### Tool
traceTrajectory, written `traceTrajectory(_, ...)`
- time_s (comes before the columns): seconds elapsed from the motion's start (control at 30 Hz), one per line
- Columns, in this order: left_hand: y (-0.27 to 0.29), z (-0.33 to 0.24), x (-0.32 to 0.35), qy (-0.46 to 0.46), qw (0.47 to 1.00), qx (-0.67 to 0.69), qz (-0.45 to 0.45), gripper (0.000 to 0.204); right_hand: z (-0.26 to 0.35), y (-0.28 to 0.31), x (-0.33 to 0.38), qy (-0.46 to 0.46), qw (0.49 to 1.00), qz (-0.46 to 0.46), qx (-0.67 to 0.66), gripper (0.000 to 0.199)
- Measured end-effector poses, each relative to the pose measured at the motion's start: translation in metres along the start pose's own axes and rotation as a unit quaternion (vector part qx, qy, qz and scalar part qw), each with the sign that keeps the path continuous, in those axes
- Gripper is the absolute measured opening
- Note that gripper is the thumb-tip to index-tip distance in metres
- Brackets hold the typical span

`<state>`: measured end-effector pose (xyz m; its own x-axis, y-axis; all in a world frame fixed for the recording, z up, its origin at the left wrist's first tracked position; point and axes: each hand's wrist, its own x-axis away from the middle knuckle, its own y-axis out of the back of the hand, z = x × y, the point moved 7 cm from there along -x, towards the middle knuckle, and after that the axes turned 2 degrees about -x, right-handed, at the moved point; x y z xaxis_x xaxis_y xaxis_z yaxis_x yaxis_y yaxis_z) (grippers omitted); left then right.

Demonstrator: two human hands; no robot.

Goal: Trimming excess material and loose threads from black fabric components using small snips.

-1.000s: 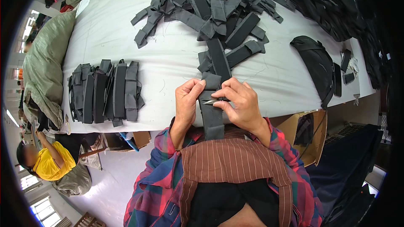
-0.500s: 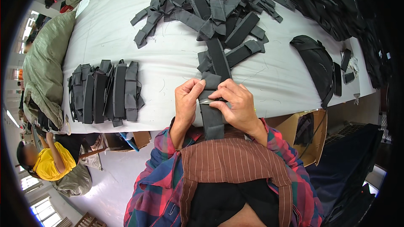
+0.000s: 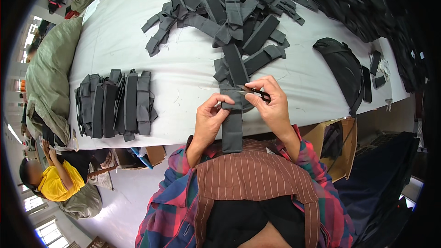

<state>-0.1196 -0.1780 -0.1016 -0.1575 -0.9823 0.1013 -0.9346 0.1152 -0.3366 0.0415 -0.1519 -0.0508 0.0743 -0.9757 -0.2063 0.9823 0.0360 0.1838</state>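
Shifted toward two o'clock, the right hand (image 3: 274, 105) grasps small black snips (image 3: 262, 94), bringing the work to the upper part of the grey strip (image 3: 232, 133) that the left hand (image 3: 210, 118) pinches at the white table's (image 3: 183, 76) six-o'clock edge, with loose strips (image 3: 233, 8) at twelve and a co-worker (image 3: 59, 183) at eight.

I'm in a textile workshop: my bench (image 3: 183, 76) bears a far heap of strips (image 3: 233, 8); a sack (image 3: 54, 62) and a co-worker (image 3: 62, 181) are left.

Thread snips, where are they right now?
In the head view, just right of centre, the thread snips are in the right hand, blades pointing left at the dark grey fabric strip that the left hand pinches.
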Motion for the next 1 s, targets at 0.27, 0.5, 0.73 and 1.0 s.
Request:
traceTrajectory(0.27, -0.006, -0.016, 0.005, -0.067, 0.994, -0.086, -0.004, 0.017, 0.016, -0.005, 0.001, 0.097, 0.98, -0.033, 0.173, 0.021)
traceTrajectory(0.5, -0.005, -0.015, 0.005, -0.073, 0.993, -0.094, -0.006, 0.019, 0.024, -0.009, 0.0, 0.134, 0.963, -0.032, 0.233, 0.02)
traceTrajectory(0.73, -0.004, -0.014, 0.004, -0.071, 0.994, -0.085, -0.01, 0.02, 0.021, -0.011, 0.0, 0.117, 0.965, -0.035, 0.23, 0.024)
traceTrajectory(1.0, -0.004, -0.014, 0.003, -0.068, 0.994, -0.085, -0.01, 0.02, 0.019, -0.011, -0.001, 0.128, 0.964, -0.032, 0.23, 0.019)
